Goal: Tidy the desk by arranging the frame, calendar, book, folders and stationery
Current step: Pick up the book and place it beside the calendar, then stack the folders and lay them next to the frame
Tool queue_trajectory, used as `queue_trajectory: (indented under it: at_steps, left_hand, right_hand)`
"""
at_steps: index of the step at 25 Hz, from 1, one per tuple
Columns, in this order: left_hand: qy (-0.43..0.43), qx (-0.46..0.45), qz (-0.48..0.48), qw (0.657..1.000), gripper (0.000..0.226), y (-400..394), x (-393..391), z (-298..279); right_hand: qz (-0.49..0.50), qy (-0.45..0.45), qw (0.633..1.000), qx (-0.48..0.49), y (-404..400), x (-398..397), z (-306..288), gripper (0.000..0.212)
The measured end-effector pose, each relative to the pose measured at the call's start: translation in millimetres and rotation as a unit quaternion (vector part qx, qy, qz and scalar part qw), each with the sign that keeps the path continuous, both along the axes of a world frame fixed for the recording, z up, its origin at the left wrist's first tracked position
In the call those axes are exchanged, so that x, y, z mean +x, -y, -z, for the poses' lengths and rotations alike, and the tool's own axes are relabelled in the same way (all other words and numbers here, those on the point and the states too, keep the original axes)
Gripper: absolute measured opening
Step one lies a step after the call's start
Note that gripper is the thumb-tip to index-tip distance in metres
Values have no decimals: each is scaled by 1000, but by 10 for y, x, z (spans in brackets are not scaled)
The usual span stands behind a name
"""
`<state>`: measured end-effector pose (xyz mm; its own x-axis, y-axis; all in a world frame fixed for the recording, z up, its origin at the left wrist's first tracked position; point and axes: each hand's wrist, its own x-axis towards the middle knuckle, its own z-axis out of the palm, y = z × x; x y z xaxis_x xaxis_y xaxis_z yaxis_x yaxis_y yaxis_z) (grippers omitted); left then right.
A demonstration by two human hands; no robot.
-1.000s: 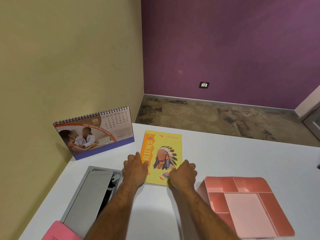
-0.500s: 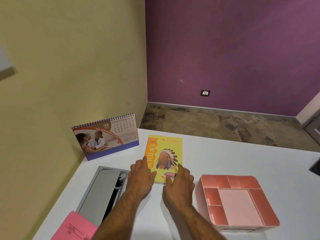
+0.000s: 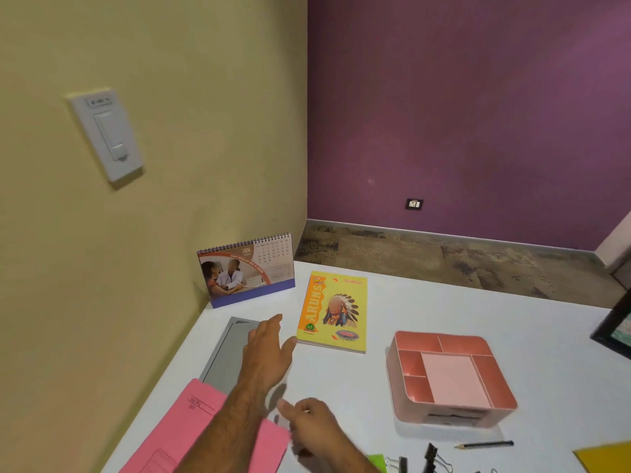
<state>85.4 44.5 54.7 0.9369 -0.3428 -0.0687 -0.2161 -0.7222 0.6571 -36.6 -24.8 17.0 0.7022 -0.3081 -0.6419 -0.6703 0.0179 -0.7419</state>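
Observation:
A yellow book with a headdress picture lies flat on the white desk. A spiral desk calendar stands at the back left by the wall. My left hand hovers open, fingers spread, just left of the book over a grey panel. My right hand is low near the desk's front, fingers loosely curled and holding nothing, beside a pink folder. A dark picture frame shows at the right edge.
A pink compartment organiser sits right of the book. A pencil, binder clips, a green note and a yellow folder corner lie along the front. The yellow-green wall with a switch plate bounds the left.
Both hands have come off the book, the left drawing back to the left and the right pulling back toward the front. The view has risen and widened; the book stays put.

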Motion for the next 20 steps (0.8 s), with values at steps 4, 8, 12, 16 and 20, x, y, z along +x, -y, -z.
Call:
queue_trajectory:
  at_steps: [4, 8, 12, 16, 20]
  left_hand:
    - [-25, -55, -48, 997, 42, -374, -265, -68]
    - [-54, -126, -92, 986, 37, -607, -556, -158]
    - [-73, -207, -100, 970, 14, -552, -807, -387]
    - [-78, -288, -54, 953, 8, -224, -1045, -687]
    - [-61, -359, -25, 931, 18, 151, -1407, -1032]
  right_hand:
    - [-63, 14, 998, 25, -320, -241, 72, 50]
    - [-34, 54, 998, 27, -413, -403, 51, 36]
    - [54, 102, 991, 69, -317, -678, -383, 20]
    - [134, 167, 966, 141, 35, -1007, -725, 18]
    - [226, 243, 926, 177, 428, -1287, -993, 22]
